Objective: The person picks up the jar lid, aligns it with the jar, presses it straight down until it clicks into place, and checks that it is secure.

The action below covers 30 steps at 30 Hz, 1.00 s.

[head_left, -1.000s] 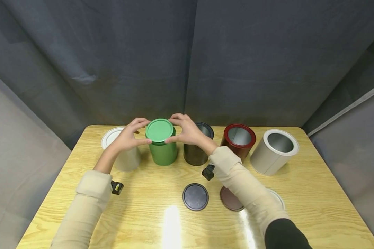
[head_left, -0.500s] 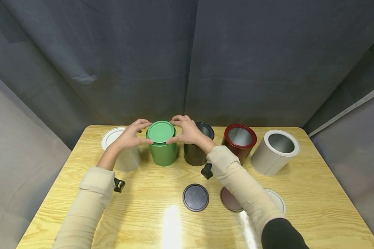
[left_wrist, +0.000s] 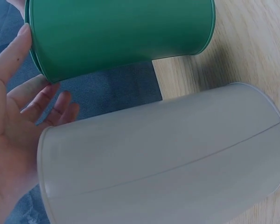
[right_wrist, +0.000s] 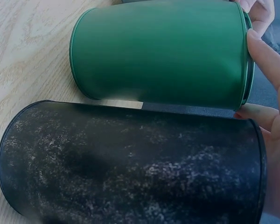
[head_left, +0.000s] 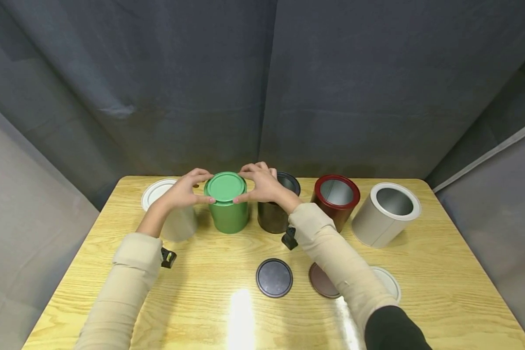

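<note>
Two hands at one green lid [head_left: 225, 186], seated on the green can [head_left: 229, 214] standing near the tabletop's [head_left: 201, 301] far edge, left of centre. Left hand [head_left: 184, 190] pinches the lid's left rim, thumb in front, fingers behind; right hand [head_left: 261, 183] pinches its right rim likewise. White can [head_left: 180, 224], lidded, just left of the green can, behind the left wrist. Black can [head_left: 274, 214], open, just right. Red can [head_left: 335, 198], open, further right. Grey can [head_left: 385, 214], open, near the far right corner. Loose lids nearer the front edge: black lid [head_left: 274, 277], brown lid [head_left: 321, 283] and white lid [head_left: 390, 284], the last two partly under the right sleeve.
</note>
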Tool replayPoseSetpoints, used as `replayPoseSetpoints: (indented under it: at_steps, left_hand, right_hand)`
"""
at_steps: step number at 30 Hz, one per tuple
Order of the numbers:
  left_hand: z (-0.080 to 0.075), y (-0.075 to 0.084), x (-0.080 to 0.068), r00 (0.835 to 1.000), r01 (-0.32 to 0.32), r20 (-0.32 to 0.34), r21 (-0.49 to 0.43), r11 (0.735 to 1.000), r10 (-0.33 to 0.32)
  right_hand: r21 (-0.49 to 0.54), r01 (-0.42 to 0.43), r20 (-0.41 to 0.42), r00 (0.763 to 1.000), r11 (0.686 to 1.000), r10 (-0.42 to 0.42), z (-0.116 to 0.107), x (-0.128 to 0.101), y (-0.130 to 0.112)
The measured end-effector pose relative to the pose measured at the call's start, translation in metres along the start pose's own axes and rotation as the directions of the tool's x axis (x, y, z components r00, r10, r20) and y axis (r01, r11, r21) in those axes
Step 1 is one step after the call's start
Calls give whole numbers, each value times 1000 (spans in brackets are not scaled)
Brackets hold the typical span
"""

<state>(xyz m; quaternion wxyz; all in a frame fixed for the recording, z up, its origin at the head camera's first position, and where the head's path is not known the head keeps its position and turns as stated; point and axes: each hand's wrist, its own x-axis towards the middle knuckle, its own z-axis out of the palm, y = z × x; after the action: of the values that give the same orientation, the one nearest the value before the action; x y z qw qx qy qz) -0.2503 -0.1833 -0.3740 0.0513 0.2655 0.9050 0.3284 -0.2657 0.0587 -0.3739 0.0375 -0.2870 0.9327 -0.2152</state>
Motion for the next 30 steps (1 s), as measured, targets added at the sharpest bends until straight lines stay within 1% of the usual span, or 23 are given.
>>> replayPoseSetpoints:
  at_steps: [9, 14, 19, 24, 30]
  left_hand:
    - [-1, 0, 0, 1000, 6, 5, -16, 1000, -5]
    - [0, -2, 0, 1000, -11, -18, -45, 999, 11]
    - [1, -3, 1, 999, -17, -41, -49, 999, 15]
    - [1, -3, 1, 999, -17, -40, -40, 999, 15]
    - [1, -3, 1, 999, 1, -36, -39, 999, -2]
  right_hand:
    - [-20, 2, 10, 1000, 1000, -2, 2, 1, 2]
    - [2, 10, -15, 1000, 1000, -10, 3, 0, 4]
    - [35, 11, -54, 999, 999, -9, 4, -2, 5]
    - [28, 5, -77, 997, 1000, -3, 5, -2, 6]
    - [33, -11, -68, 998, 999, 13, 6, -1, 5]
